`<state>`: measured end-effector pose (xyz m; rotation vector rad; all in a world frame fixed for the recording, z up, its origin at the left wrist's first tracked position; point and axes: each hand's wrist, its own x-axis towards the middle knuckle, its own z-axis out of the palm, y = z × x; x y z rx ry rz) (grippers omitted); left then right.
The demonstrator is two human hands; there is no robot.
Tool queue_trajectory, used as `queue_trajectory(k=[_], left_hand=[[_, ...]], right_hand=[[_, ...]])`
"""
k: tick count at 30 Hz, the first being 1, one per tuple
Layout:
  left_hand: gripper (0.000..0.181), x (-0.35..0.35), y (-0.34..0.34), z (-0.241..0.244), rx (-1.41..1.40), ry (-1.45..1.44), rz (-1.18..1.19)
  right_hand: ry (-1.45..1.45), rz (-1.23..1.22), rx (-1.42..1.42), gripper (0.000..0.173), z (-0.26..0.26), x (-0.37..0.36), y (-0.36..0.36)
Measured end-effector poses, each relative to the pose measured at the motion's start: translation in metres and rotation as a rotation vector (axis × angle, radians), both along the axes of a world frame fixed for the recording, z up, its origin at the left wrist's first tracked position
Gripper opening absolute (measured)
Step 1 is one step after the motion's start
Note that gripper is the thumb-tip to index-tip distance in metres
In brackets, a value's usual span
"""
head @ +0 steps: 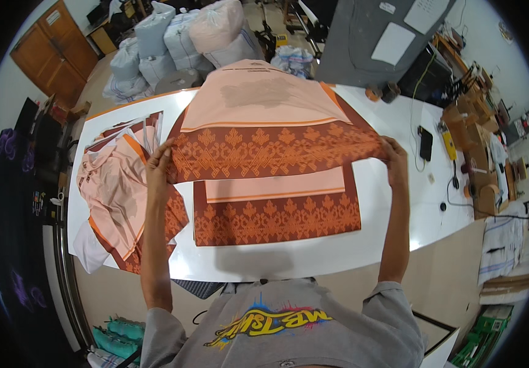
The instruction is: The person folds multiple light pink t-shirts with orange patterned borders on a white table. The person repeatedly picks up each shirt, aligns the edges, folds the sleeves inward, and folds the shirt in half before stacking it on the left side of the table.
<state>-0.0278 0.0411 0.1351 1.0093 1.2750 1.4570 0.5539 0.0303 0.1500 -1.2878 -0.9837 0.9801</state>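
Observation:
Between my hands a peach and maroon patterned shirt [269, 152] is stretched wide, its orange-motif hem band towards me. My left hand [159, 158] grips the hem's left corner, and my right hand [392, 152] grips the right corner. The shirt's upper part reaches away over the table's far edge. Beneath it lies a flat stack of matching garments [276, 221], partly covered by the held shirt. Left of my left forearm, a crumpled heap of similar shirts [117, 198] rests on the table, its near end hanging over the edge.
The white table [292, 262] holds a black phone [425, 143], a yellow device [448, 143], cables and tape rolls [373, 94] on the right. Cardboard boxes [481, 170] stand along its right side. Stuffed plastic sacks [181, 39] are piled beyond the far edge.

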Motion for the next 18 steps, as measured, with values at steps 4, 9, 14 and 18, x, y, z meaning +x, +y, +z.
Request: queue_trajectory(k=[4,9,14,18], left_hand=[[0.025,0.016,-0.002,-0.08,-0.163,0.077,0.02],[0.036,0.027,-0.022,-0.129,-0.198,0.436,0.022],[0.042,0.03,-0.056,-0.14,-0.172,0.479,-0.066],[0.045,0.027,-0.083,-0.147,-0.125,0.724,-0.05]], right_hand=[[-0.109,-0.046,-0.209,0.025,-0.079,-0.003,-0.008],[-0.183,-0.058,-0.291,0.024,-0.15,-0.001,-0.037],[-0.252,-0.129,-0.334,0.025,-0.169,0.0,-0.085],[-0.273,-0.12,-0.334,0.025,-0.172,-0.006,-0.121]])
